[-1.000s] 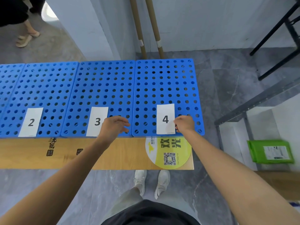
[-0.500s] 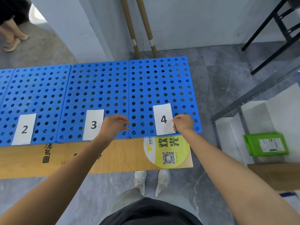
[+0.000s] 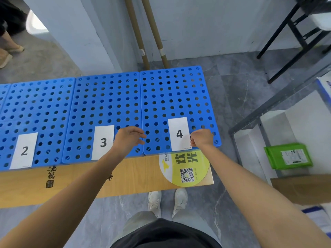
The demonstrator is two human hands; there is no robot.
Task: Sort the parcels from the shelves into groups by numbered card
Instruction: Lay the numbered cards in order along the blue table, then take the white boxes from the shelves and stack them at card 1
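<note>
White numbered cards lie along the front edge of a row of blue perforated panels [image 3: 172, 97]: card 2 [image 3: 24, 151], card 3 [image 3: 103, 142] and card 4 [image 3: 179, 134]. My right hand [image 3: 201, 138] has its fingers curled at the lower right edge of card 4 and pinches it. My left hand [image 3: 128, 137] hovers just right of card 3 over the seam between two panels, fingers loosely curled and holding nothing. A green parcel [image 3: 288, 155] with a white label lies on a low shelf at the right.
The panels rest on a wooden bench [image 3: 136, 176] with a round yellow sticker [image 3: 184, 169]. A grey metal shelf frame [image 3: 268, 108] and a brown cardboard box [image 3: 300, 188] stand at the right. Two cardboard tubes [image 3: 148, 33] lean on the wall. Another person's feet [image 3: 7, 52] are far left.
Both hands stay by cards 3 and 4 with almost no movement. The view has drifted slightly, so everything sits a little further left and up.
</note>
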